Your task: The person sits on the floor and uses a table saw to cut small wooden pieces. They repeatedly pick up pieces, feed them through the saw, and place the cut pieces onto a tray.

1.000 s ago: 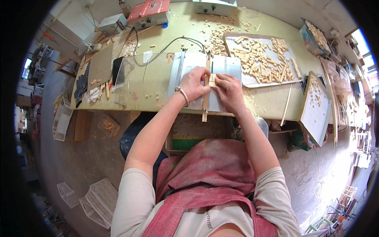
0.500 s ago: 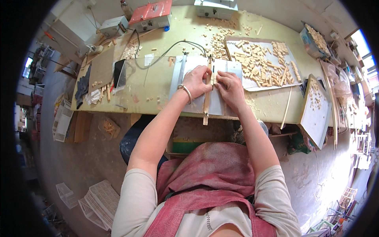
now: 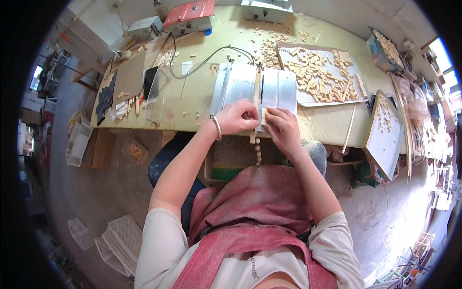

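right hand (image 3: 284, 126) pinches one wooden block (image 3: 264, 115); left hand (image 3: 239, 117) curls beside one wooden strip (image 3: 257, 87), its hold i cannot tell.

A: Report legible markings on the equipment at the far side of the bench (image 3: 236, 29).
B: None can be read. Panel details on the red-lidded box (image 3: 190, 19) and the pale box (image 3: 267, 11) are too small.
A: Green sack (image 3: 362, 175), right, below bench level?
B: Likewise illegible.
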Motion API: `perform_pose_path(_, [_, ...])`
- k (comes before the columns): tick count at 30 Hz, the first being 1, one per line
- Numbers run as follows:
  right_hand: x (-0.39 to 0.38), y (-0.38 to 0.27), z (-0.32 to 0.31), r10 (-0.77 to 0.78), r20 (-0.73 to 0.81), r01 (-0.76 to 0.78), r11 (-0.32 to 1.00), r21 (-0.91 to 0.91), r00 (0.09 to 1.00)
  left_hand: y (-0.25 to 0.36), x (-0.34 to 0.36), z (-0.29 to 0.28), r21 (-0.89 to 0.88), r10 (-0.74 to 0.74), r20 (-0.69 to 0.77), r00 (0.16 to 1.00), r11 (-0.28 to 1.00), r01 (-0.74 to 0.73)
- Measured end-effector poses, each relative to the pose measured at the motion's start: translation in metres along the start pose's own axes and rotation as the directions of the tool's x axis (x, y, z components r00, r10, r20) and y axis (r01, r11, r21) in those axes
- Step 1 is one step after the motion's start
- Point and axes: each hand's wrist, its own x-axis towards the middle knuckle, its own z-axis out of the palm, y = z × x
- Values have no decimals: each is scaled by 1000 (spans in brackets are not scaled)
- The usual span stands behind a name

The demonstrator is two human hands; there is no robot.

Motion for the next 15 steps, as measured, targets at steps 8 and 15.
perform_pose_path(8, [0, -6, 9, -12, 0, 12, 1000, -12, 1000, 5, 10, 15, 118, 10, -196, 980, 993, 13])
perform_pose_path(15, [-1, -9, 4, 77, -30, -73, 988, 136, 997, -3, 13, 15, 82, 23, -185, 982, 997, -8])
